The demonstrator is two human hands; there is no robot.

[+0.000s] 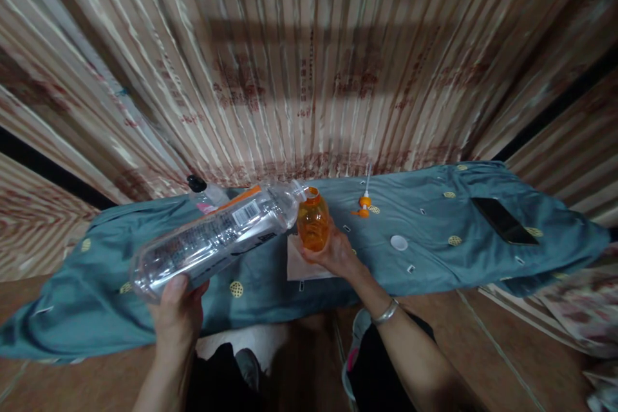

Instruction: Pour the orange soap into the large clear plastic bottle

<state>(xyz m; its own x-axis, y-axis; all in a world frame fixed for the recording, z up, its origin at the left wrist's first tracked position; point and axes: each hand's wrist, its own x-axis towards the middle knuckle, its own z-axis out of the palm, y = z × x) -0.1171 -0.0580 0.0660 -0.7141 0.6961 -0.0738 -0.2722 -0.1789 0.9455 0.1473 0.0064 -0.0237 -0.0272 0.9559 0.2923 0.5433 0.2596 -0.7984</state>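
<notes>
My left hand (pixel 177 309) is closed around the lower part of a large clear plastic bottle (pixel 207 241) with a printed label and an orange stripe. The bottle tilts to the right, its uncapped neck at the mouth of a small translucent orange bottle (pixel 313 222). My right hand (pixel 337 251) grips that orange bottle from the right and below, holding it nearly upright. Whether liquid flows between the two mouths I cannot tell. An orange pump top (pixel 364 203) with a clear tube lies on the cloth to the right. A white round cap (pixel 398 243) lies near it.
A blue-green patterned cloth (pixel 261 299) covers the table. Behind the large bottle stands a clear bottle with a black top (pixel 196 184). A pale pink sheet (pixel 297 267) lies under my right hand, and a dark phone (pixel 505 221) lies at the right. Striped curtains (pixel 309 77) hang behind.
</notes>
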